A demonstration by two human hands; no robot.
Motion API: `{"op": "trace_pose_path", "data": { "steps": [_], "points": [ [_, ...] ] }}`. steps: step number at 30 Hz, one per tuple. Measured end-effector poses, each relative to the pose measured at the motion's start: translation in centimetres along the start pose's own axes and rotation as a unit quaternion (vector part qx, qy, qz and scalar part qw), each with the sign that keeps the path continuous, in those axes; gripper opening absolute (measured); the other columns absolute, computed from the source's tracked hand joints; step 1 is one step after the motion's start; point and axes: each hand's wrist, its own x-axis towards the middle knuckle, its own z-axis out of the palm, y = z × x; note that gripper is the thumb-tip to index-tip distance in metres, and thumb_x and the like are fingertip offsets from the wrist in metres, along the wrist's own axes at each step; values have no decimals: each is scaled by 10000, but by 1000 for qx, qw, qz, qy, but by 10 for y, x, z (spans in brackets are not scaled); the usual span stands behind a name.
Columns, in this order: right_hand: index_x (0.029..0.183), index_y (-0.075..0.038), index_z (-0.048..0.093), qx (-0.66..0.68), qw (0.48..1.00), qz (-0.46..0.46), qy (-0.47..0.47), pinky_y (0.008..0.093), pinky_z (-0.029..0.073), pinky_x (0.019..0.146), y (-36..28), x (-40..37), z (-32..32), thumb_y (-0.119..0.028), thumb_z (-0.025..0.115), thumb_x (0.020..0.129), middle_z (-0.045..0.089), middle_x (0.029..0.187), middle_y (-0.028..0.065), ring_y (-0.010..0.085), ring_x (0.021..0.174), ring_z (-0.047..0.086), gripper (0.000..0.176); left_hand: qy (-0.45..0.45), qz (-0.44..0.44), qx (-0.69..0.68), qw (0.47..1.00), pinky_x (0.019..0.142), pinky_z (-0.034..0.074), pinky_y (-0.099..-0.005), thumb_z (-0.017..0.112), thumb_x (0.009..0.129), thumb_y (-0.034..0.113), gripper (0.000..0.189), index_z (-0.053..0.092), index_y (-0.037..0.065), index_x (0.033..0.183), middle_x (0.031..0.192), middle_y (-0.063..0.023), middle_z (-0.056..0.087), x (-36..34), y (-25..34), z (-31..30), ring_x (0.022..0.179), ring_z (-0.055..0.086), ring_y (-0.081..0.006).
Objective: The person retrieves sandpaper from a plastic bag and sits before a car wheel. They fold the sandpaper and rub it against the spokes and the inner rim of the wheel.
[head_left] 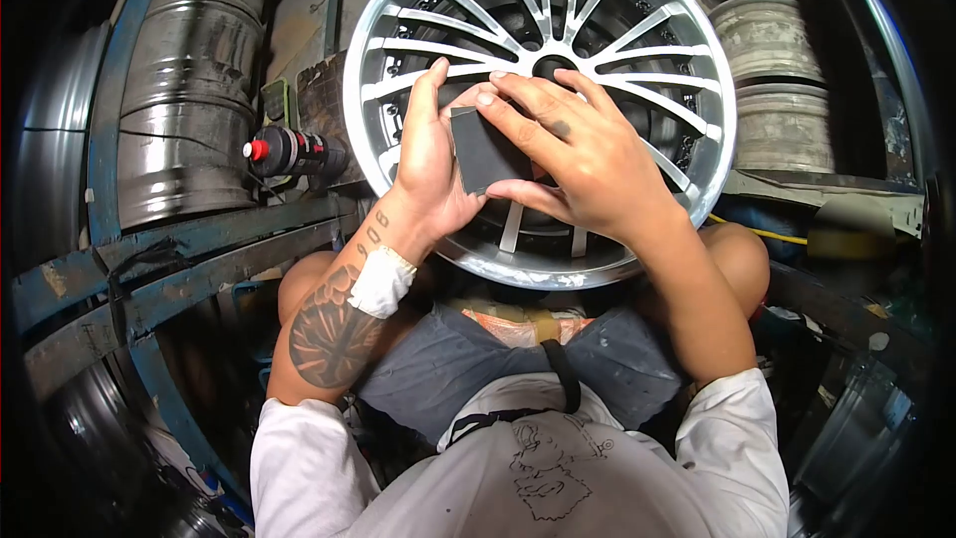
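A dark grey square of sandpaper (pixel 490 151) lies across the palm of my left hand (pixel 430 154), its light edge showing on the left side. My right hand (pixel 597 154) reaches over it, fingers on the upper right part and thumb along the lower edge. The left fingertips are partly hidden behind the sheet and the other hand. Below both hands is a multi-spoke alloy wheel rim (pixel 543 274), bright silver on the spokes and lip, dark between the spokes. It rests face up in front of my knees.
Stacked metal rims (pixel 189 90) stand at left, and more rims (pixel 782 125) at right. A dark bottle with a red cap (pixel 299 151) lies beside the wheel. Blue metal frame bars (pixel 234 229) run along the left. A yellow cable (pixel 762 231) passes at right.
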Motion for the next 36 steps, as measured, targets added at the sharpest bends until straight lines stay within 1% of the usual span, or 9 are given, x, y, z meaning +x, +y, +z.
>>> {"op": "trace_pose_path", "data": {
  "steps": [5,6,8,12,17,18,25,28,36],
  "points": [
    [1301,-115,678,-29,995,-62,68,501,442,1068,-20,2,13,-280,696,870,640,1165,50,222,1074,643,462,-89,-25,-95,991,858,594,-395,364,1037,627,619,609,81,1195,1063,-106,704,-13,9,-13,966,700,-243],
    [1253,-121,706,-39,993,-79,81,482,460,1054,-27,3,15,-224,699,850,635,1092,34,200,1014,648,417,70,21,-12,997,766,568,-358,360,1023,654,624,611,86,1083,942,-59,673,-14,-1,-10,849,668,-198],
    [1109,-123,745,70,988,-74,120,433,540,928,-37,6,17,-89,732,780,638,958,27,200,946,655,331,86,30,-16,996,739,562,-343,403,1019,643,594,613,88,1059,928,-63,672,-13,0,-17,793,665,-197],
    [1012,-28,695,325,933,135,73,355,538,857,-24,4,10,53,721,708,684,929,65,215,919,676,315,91,112,204,968,749,556,-287,580,1028,480,433,652,55,1070,884,-51,659,-20,17,-20,797,658,-141],
    [788,-55,453,529,817,222,58,310,438,991,-1,-3,23,24,612,781,665,1234,175,145,1068,584,178,80,166,568,802,593,465,-221,724,981,246,238,717,49,1115,816,31,633,-32,57,-38,657,567,-54],
    [779,-62,419,554,800,227,43,315,438,999,1,-3,23,23,585,797,667,1267,193,143,1078,583,188,95,175,680,706,580,459,-234,738,963,229,226,724,57,1109,786,13,641,-34,63,-44,646,573,-56],
    [778,-94,349,603,724,327,-68,332,506,940,-11,-18,29,50,485,811,654,1295,203,164,1098,614,201,164,133,846,490,599,487,-379,830,823,286,307,678,42,929,588,-111,620,-43,81,-58,618,675,-251],
    [797,-73,461,327,917,205,-98,309,487,824,-16,-19,35,72,645,735,565,1285,188,205,1041,612,243,132,155,885,418,664,545,-452,888,721,359,406,669,72,907,730,-134,708,-42,66,-63,727,718,-353],
    [919,-68,656,129,969,113,-177,391,494,824,-41,-33,63,10,792,726,582,1041,106,288,933,619,249,127,112,921,350,670,599,-440,861,740,256,356,692,52,978,832,-148,749,-38,13,-60,798,759,-340]
  ]
}}
